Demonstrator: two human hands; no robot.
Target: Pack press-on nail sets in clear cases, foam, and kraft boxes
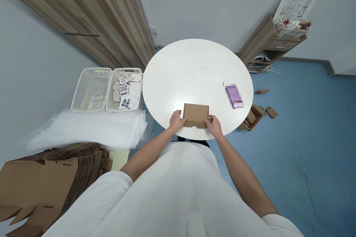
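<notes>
A closed brown cardboard box (196,114) lies at the near edge of the round white table (191,70). My left hand (177,120) grips its left side, thumb on the near left corner and fingers along the side. On the opposite side my right hand (213,124) holds the near right corner, its thumb on the front and its fingers curled behind the edge. The box's lid is down, and a small notch shows in the middle of its front edge. What is inside the box is hidden.
A blurred purple object (234,95) lies on the table's right. Left of the table stand a white basket of printed cards (129,92), a basket of clear plastic (93,89), white sheets (89,127) and flattened cardboard (52,177). An open carton (254,118) with small boxes sits on the floor.
</notes>
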